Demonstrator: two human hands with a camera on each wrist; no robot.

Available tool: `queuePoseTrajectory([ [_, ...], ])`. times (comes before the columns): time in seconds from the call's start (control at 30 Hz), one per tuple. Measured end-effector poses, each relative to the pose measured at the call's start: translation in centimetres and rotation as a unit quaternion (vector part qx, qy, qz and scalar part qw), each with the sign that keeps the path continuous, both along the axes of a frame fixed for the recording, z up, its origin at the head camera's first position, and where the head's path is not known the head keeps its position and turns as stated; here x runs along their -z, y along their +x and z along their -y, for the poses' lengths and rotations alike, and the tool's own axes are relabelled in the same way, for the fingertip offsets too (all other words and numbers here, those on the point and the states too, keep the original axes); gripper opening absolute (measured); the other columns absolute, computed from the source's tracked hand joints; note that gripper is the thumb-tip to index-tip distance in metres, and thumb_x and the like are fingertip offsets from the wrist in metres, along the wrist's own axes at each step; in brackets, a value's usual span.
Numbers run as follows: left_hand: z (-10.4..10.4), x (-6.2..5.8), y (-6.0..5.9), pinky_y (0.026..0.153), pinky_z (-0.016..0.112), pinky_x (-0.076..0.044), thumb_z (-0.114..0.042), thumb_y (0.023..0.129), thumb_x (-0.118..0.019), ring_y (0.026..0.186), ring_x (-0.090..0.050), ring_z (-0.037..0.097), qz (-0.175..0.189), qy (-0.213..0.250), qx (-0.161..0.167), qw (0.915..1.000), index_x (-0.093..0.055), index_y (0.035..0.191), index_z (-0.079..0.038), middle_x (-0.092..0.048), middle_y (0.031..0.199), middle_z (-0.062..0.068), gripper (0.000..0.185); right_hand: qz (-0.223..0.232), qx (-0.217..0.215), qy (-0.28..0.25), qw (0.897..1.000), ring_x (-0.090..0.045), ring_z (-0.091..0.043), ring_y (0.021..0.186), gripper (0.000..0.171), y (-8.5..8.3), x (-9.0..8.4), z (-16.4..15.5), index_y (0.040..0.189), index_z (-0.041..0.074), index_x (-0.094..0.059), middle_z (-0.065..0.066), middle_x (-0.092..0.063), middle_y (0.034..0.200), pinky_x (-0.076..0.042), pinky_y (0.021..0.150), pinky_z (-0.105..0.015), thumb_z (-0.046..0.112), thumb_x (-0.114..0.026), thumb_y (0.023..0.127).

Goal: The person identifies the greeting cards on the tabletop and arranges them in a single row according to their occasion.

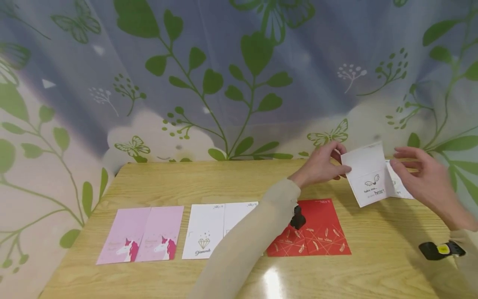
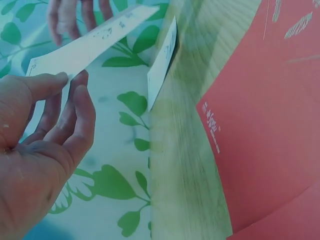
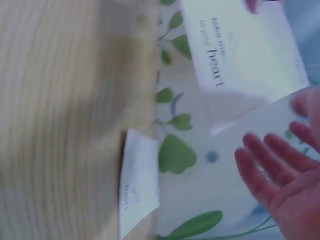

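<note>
My left hand (image 1: pixel 323 165) pinches a white greeting card (image 1: pixel 362 164) by its left edge, thumb on the printed face. The card is raised above the back right of the table and shows small wings with "take me to your heart" lettering. Just right of it, my right hand (image 1: pixel 429 182) is held up with fingers loosely spread; in the right wrist view its palm has nothing in it and the card is a little away from the fingertips. A second white card (image 3: pixel 140 180) with similar lettering is on the table near the back edge, partly hidden in the head view.
Along the wooden table (image 1: pixel 168 182) lie two pink unicorn cards (image 1: pixel 128 224), white diamond cards (image 1: pixel 205 220) and red feather-print cards (image 1: pixel 321 224). My left sleeve (image 1: pixel 246 236) covers part of the white and red ones. A leaf-patterned curtain (image 1: pixel 224 83) hangs behind.
</note>
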State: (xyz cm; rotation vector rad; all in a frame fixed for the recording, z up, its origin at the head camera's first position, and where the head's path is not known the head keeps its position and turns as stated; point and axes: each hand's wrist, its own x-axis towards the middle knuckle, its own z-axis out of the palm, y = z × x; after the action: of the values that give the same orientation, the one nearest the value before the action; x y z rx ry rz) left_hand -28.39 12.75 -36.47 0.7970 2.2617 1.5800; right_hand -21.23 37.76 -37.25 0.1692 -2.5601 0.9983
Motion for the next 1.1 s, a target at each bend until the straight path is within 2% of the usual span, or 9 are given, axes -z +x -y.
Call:
queuePoseTrajectory([
  [0.03,0.0,0.0,0.1,0.064,0.022,-0.06,-0.004,0.092,-0.074,0.067,-0.071,0.009,0.007,0.003,0.005,1.0,-0.052,0.116,-0.01,-0.06,0.097,0.003,0.034,-0.005,-0.005,-0.015,1.0,-0.05,0.027,0.087,0.046,0.2,-0.3,0.2,0.144,0.002,-0.051,0.028,-0.057,0.111,-0.043,0.068,0.002,0.017,-0.061,0.102],
  [0.1,-0.1,0.0,0.4,0.064,0.023,-0.061,-0.003,0.091,-0.075,0.069,-0.073,0.012,0.017,0.004,0.015,0.9997,-0.052,0.118,-0.01,-0.06,0.097,0.003,0.036,-0.014,-0.023,-0.038,0.999,-0.056,0.026,0.083,0.051,0.5,-0.7,0.5,0.148,0.007,-0.05,0.037,-0.055,0.107,-0.047,0.065,-0.003,0.012,-0.065,0.099],
  [0.23,-0.3,0.0,1.1,0.065,0.023,-0.061,-0.002,0.089,-0.076,0.076,-0.076,0.02,0.041,0.005,0.041,0.9983,-0.053,0.122,-0.01,-0.059,0.098,0.003,0.041,-0.024,-0.041,-0.037,0.998,-0.06,0.021,0.077,0.058,1.0,-1.4,0.8,0.149,0.015,-0.053,0.037,-0.058,0.103,-0.047,0.06,-0.006,0.005,-0.07,0.094],
  [0.33,-0.4,0.0,1.5,0.067,0.026,-0.063,-0.001,0.089,-0.076,0.08,-0.076,0.025,0.056,0.003,0.067,0.9962,-0.052,0.124,-0.01,-0.058,0.099,0.003,0.043,-0.019,-0.04,-0.024,0.999,-0.06,0.02,0.075,0.046,1.4,-1.5,0.9,0.137,0.008,-0.062,0.033,-0.06,0.094,-0.046,0.058,-0.007,0.003,-0.072,0.093],
  [0.47,-0.3,0.5,1.9,0.069,0.026,-0.062,-0.008,0.092,-0.075,0.083,-0.077,0.023,0.037,-0.038,0.091,0.9945,-0.055,0.123,-0.012,-0.059,0.1,0.0,0.038,0.011,-0.029,0.008,0.999,-0.057,0.02,0.074,0.032,2.1,-0.7,0.6,0.124,0.002,-0.064,0.031,-0.056,0.088,-0.049,0.055,-0.011,0.008,-0.072,0.094],
  [0.53,-0.2,1.0,1.9,0.072,0.021,-0.06,-0.013,0.094,-0.074,0.086,-0.075,0.015,-0.001,-0.073,0.099,0.9924,-0.058,0.122,-0.013,-0.062,0.102,-0.002,0.032,0.028,-0.03,0.022,0.999,-0.056,0.018,0.074,0.031,2.4,-0.1,0.3,0.123,0.003,-0.063,0.032,-0.055,0.088,-0.05,0.055,-0.013,0.011,-0.072,0.095],
  [0.73,-0.5,1.9,1.9,0.082,0.005,-0.044,-0.024,0.097,-0.071,0.098,-0.058,-0.005,-0.121,-0.202,0.117,0.9648,-0.065,0.116,-0.017,-0.066,0.111,-0.01,0.021,0.056,-0.061,0.029,0.996,-0.062,0.007,0.068,0.026,2.9,2.0,-0.2,0.118,0.005,-0.062,0.023,-0.061,0.087,-0.051,0.05,-0.022,0.009,-0.072,0.094],
  [0.97,-1.1,2.8,2.0,0.088,0.01,-0.044,-0.03,0.095,-0.073,0.105,-0.056,-0.002,-0.146,-0.293,0.112,0.9382,-0.068,0.111,-0.024,-0.065,0.112,-0.015,0.017,0.061,-0.075,0.082,0.992,-0.061,0.004,0.06,0.029,3.0,3.2,0.1,0.112,0.008,-0.064,0.003,-0.067,0.083,-0.049,0.046,-0.022,0.005,-0.079,0.087],
  [1.1,-1.4,3.3,2.1,0.102,0.03,-0.045,-0.034,0.094,-0.073,0.102,-0.053,-0.003,-0.142,-0.333,0.082,0.9285,-0.069,0.104,-0.028,-0.063,0.109,-0.019,0.011,0.03,-0.089,0.143,0.985,-0.058,0.01,0.061,0.029,2.6,3.7,0.3,0.104,0.012,-0.065,0.0,-0.07,0.079,-0.047,0.048,-0.019,0.002,-0.082,0.082],
])
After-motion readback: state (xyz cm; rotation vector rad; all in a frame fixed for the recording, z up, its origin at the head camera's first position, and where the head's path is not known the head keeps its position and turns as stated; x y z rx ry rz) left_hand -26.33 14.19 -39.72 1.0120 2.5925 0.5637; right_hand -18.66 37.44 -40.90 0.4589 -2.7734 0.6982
